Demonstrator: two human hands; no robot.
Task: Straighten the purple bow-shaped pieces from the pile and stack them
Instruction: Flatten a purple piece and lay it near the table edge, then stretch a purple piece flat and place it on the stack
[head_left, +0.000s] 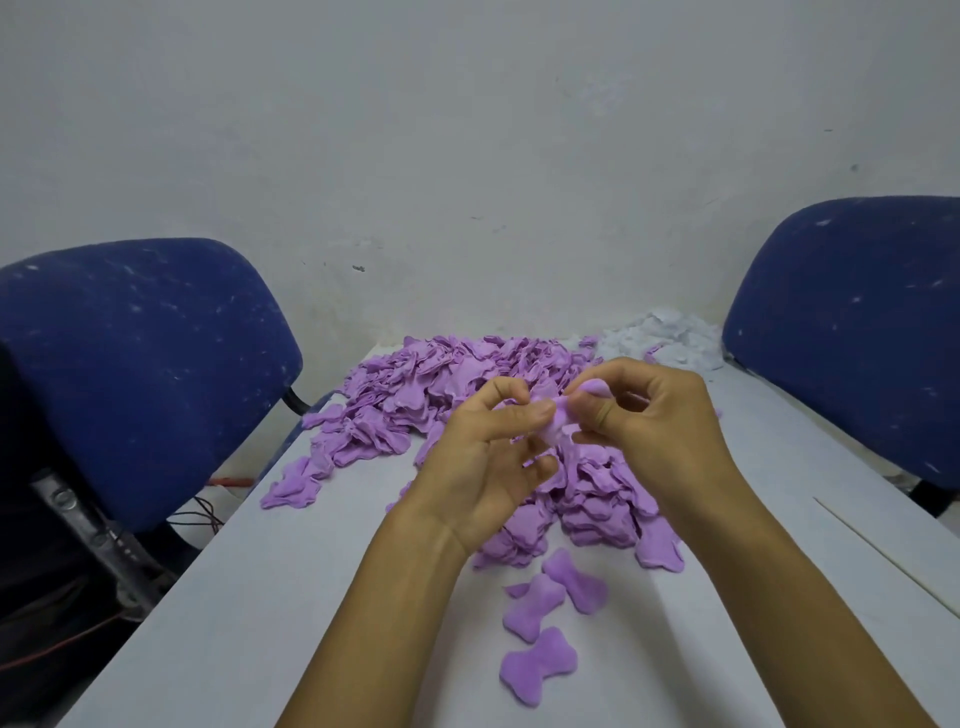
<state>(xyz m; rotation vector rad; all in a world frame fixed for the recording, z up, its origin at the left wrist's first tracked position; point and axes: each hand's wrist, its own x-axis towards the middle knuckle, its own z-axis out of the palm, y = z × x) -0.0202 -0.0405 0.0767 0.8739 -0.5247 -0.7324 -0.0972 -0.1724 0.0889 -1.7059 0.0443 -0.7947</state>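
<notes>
I have one soft purple bow-shaped fabric piece (558, 415) held up in the air between both hands, above the big loose pile of purple bow pieces (441, 384) on the white bench (291, 597). My left hand (488, 462) pinches its left lobe between thumb and forefinger; my right hand (654, 410) pinches the other end, fingers curled round it. The piece is crumpled, so its long axis is hard to read — as best I can tell it runs roughly left to right, from one hand to the other, with the right end lifted a little. Both hands are equally near it, so I judge the coming move to be a pull apart along that axis to flatten it.

The neat stacks of straightened purple pieces (602, 499) lie just below and nearer me, closer to the right hand. Three flat purple bows (550, 618) lie loose on the bench nearer still.
</notes>
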